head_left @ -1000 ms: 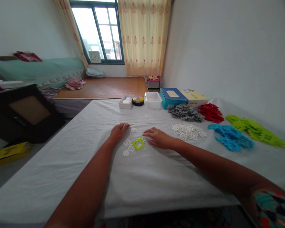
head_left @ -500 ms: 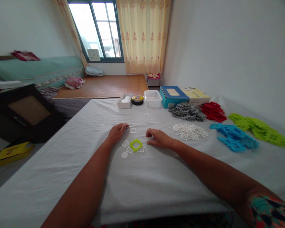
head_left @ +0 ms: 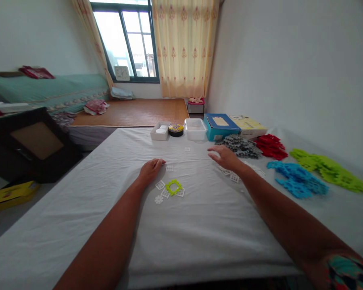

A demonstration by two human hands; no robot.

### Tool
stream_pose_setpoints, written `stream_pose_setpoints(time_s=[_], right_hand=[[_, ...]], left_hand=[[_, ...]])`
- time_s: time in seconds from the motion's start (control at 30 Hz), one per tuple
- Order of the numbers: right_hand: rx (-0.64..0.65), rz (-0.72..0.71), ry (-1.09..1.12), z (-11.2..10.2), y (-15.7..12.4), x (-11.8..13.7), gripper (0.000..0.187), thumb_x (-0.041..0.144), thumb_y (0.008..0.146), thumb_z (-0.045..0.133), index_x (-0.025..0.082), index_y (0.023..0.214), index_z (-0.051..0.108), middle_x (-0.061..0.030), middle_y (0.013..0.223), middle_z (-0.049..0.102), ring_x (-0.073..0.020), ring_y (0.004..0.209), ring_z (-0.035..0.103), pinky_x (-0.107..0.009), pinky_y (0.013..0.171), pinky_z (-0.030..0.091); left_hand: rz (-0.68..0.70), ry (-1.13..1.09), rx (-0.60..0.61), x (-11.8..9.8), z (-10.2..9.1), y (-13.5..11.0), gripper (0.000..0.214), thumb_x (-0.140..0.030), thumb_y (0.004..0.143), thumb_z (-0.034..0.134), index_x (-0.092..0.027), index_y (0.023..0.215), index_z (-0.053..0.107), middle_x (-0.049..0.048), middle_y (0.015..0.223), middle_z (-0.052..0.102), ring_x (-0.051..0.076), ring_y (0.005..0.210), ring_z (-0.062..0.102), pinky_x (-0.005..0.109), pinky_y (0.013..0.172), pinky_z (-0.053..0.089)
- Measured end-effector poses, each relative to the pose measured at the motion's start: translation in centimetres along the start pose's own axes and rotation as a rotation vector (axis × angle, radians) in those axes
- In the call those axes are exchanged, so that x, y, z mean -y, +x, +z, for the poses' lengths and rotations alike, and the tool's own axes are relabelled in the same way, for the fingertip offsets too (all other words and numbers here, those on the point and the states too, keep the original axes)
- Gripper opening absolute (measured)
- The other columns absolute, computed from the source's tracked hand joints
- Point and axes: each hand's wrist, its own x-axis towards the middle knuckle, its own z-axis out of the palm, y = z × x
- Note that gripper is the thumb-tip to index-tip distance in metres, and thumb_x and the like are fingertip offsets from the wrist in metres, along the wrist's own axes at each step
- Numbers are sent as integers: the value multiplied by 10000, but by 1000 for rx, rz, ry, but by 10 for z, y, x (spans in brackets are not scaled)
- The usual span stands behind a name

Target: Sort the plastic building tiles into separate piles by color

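Note:
My left hand (head_left: 151,170) rests on the cloth with its fingers curled together, and nothing shows in it. Just right of its fingertips lies a small white square lattice piece (head_left: 170,168). My right hand (head_left: 225,157) is over the far left part of a pile of white lattice pieces (head_left: 234,177), its thumb and fingers apart; hand and forearm hide much of the pile. Between the hands, nearer me, a lime-green notched ring (head_left: 173,187) partly overlaps white lattice pieces (head_left: 160,185). A white notched disc (head_left: 159,199) lies at their near left.
Grey (head_left: 242,145), red (head_left: 271,146), blue (head_left: 299,179) and lime-green (head_left: 329,169) heaps of plastic pieces spread along the right. At the back stand a white box (head_left: 159,136), a round tin (head_left: 176,130), a clear container (head_left: 195,129) and a blue box (head_left: 222,127).
My right hand has moved right and away from me, from beside the green ring to the white pile, and its fingers have opened. My left hand stays put. The view has tilted slightly up.

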Motion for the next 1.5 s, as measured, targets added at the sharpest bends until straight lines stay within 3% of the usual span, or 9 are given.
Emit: stream_pose_setpoints(time_s=[0.1,0.23,0.43,0.6,0.8,1.0,1.13,1.33,1.5], right_hand=[[124,-159,-29,36,27,27,352,290,931,525,142,1231,635,-139,1273,640,-253,1189,546,-413,1038,407],[245,-98,-118,75,69,43,419,222,953,462,125,1354,536,-132,1407,541,-233,1275,481,-385,1061,390],[309,-52,-253,93,94,45,390,254,999,373,153,1327,560,-129,1390,555,-227,1243,501,-347,1027,401],[350,-118,-298,82,71,58,269,145,950,432,109,1046,681,-159,1081,701,-235,1039,591,-318,940,427],[311,-152,-338,46,18,69,257,124,922,452,143,1073,659,-127,1006,712,-212,957,615,-275,822,441],[102,169,-291,-10,-31,9,236,216,919,473,192,1041,675,-73,979,718,-193,876,637,-272,767,446],[60,93,-257,-20,-42,-14,248,196,891,524,135,1066,688,-133,1126,688,-259,1026,594,-365,898,452],[168,-308,200,22,-34,79,349,302,936,544,160,1247,609,-120,1222,653,-220,1129,559,-379,999,442],[335,-457,204,52,-17,135,590,407,860,659,157,1373,512,-152,1408,524,-284,1231,480,-442,1005,433]], left_hand=[[1,-12,-6,1,0,0,522,-475,913,311,-203,1001,747,76,1019,745,244,994,661,349,916,480],[7,-20,-10,1,0,-1,511,-462,921,313,-205,1001,747,71,1032,745,229,1004,660,329,916,480],[-12,-53,-2,0,-1,-2,475,-428,920,330,-222,1019,746,53,1041,747,205,1015,651,310,946,462],[-2,-46,-4,4,2,1,518,-473,925,307,-208,1018,742,61,1044,744,211,1003,655,312,924,471],[8,-22,5,7,2,2,519,-493,922,304,-223,1013,738,53,1053,742,212,1010,654,316,928,471],[22,-4,-6,11,4,2,521,-498,924,311,-208,1017,734,57,1063,740,217,1021,655,321,930,472],[19,-22,-21,6,3,2,506,-467,918,314,-199,1004,734,64,1030,746,216,999,660,321,920,480],[30,-45,-23,3,0,1,470,-455,886,358,-205,974,746,66,997,751,219,955,669,331,908,491],[39,-70,-23,8,1,2,510,-496,900,331,-208,962,748,63,1017,751,221,987,668,330,924,489]])
